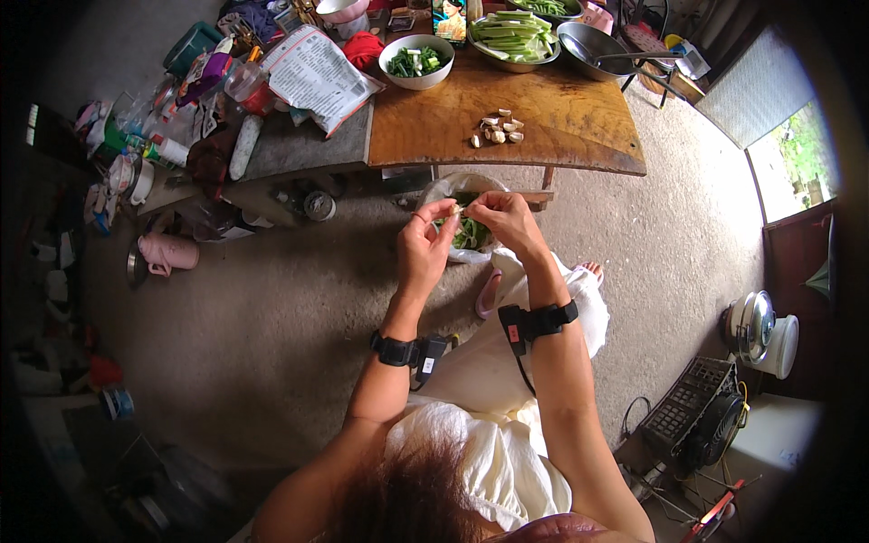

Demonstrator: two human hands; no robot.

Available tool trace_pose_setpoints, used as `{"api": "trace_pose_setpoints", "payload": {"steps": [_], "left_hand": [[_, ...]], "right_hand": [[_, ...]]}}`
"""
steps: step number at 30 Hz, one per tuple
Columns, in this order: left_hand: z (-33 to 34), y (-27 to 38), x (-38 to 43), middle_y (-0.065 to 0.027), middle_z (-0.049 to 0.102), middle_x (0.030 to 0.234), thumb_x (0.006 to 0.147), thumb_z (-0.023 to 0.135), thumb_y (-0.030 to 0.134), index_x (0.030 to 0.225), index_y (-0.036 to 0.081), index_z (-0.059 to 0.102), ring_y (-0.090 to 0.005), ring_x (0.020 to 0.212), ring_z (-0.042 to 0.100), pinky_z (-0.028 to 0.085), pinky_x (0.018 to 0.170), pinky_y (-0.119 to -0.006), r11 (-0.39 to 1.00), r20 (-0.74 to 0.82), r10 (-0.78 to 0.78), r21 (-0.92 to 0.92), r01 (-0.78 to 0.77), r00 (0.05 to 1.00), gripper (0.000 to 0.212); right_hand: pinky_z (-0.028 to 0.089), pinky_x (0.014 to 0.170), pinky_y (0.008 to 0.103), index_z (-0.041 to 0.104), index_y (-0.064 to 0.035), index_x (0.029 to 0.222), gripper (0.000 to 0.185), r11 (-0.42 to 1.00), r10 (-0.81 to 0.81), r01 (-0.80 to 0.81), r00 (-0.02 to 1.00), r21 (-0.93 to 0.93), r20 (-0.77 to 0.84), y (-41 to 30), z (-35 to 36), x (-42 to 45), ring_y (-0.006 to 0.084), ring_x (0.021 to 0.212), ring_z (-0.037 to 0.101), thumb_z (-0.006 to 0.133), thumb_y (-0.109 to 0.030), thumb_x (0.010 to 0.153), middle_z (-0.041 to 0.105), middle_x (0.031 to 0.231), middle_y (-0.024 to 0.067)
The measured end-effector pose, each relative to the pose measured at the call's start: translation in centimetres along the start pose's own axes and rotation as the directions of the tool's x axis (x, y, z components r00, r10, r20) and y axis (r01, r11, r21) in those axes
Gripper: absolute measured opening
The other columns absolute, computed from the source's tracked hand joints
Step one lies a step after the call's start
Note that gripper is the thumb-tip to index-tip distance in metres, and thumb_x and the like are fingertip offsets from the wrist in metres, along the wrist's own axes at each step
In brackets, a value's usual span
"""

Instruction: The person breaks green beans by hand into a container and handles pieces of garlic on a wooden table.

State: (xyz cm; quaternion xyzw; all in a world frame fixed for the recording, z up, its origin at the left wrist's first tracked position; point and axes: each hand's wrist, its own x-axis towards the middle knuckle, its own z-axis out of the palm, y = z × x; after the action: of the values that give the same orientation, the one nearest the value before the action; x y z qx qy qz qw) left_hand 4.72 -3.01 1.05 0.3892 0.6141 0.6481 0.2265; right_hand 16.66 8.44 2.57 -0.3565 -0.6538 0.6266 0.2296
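Between the thumb and fingers of my left hand is a small pale garlic clove. My right hand meets it from the other side, its fingertips pinched at the clove's end; whether they grip flesh or skin is too small to tell. Both hands are above a bin with a plastic liner, which holds green leafy scraps. Beyond them, several unpeeled garlic cloves lie loosely grouped on the wooden tabletop.
Along the table's back stand a bowl of chopped greens, a bowl of cut green stalks, a frying pan and a lit phone. A printed plastic bag and clutter fill the left. A pink jug is on the floor.
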Motion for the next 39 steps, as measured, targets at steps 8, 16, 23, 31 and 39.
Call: {"api": "trace_pose_setpoints", "payload": {"steps": [8, 16, 23, 31, 39], "left_hand": [[-0.1, 0.4, 0.4, -0.0099, 0.066, 0.106, 0.092, 0.060, 0.007, 0.113, -0.002, 0.057, -0.0097, 0.093, 0.060, 0.047, 0.079, -0.022, 0.976, 0.062, -0.071, -0.202, 0.083, 0.995, 0.023], [-0.2, 0.4, 0.6, -0.0115, 0.065, 0.110, 0.093, 0.059, 0.009, 0.116, -0.003, 0.056, -0.0130, 0.104, 0.060, 0.045, 0.091, -0.023, 0.916, 0.054, -0.165, -0.362, 0.173, 0.985, 0.026], [-0.4, 0.9, 0.6, -0.0100, 0.065, 0.110, 0.093, 0.060, 0.008, 0.120, -0.002, 0.057, -0.0109, 0.102, 0.060, 0.046, 0.089, -0.022, 0.940, 0.042, -0.195, -0.276, 0.199, 0.980, 0.029], [-0.9, -0.1, 0.5, -0.0087, 0.066, 0.108, 0.090, 0.062, 0.003, 0.118, -0.003, 0.059, -0.0098, 0.097, 0.061, 0.048, 0.084, -0.022, 0.985, 0.000, -0.124, -0.120, 0.124, 0.992, 0.028], [-0.8, -0.1, 0.4, -0.0063, 0.066, 0.104, 0.089, 0.063, 0.003, 0.116, -0.003, 0.060, -0.0077, 0.090, 0.061, 0.049, 0.078, -0.021, 0.995, -0.025, -0.091, -0.034, 0.090, 0.996, 0.027]], "right_hand": [[0.040, 0.053, 0.0240, 0.066, 0.0033, 0.076, 0.023, 1.000, 0.010, -0.010, 0.999, 0.004, -0.038, -0.4, 0.2, 0.1, 0.0054, 0.061, 0.048, 0.066, -0.019, 0.081, 0.056, 0.063, -0.0018], [0.041, 0.054, 0.0202, 0.069, 0.0014, 0.085, 0.023, 0.998, 0.065, -0.066, 0.988, -0.006, -0.139, 0.9, -0.1, 1.2, 0.0042, 0.063, 0.053, 0.064, -0.021, 0.087, 0.064, 0.073, -0.0010], [0.047, 0.059, 0.0266, 0.070, 0.0007, 0.090, 0.025, 0.979, 0.050, -0.103, 0.957, -0.174, -0.286, 4.1, 0.1, 3.5, 0.0105, 0.062, 0.059, 0.066, -0.024, 0.084, 0.067, 0.072, 0.0060], [0.049, 0.064, 0.0259, 0.071, 0.0005, 0.094, 0.025, 0.997, -0.048, 0.025, 0.941, -0.072, -0.334, 3.7, 0.6, 3.3, 0.0110, 0.069, 0.062, 0.069, -0.023, 0.083, 0.069, 0.077, 0.0081], [0.046, 0.061, 0.0231, 0.069, 0.0035, 0.091, 0.024, 0.990, -0.130, 0.132, 0.990, 0.042, -0.045, -0.7, 0.9, 0.7, 0.0064, 0.068, 0.054, 0.069, -0.020, 0.087, 0.065, 0.074, 0.0009]]}}
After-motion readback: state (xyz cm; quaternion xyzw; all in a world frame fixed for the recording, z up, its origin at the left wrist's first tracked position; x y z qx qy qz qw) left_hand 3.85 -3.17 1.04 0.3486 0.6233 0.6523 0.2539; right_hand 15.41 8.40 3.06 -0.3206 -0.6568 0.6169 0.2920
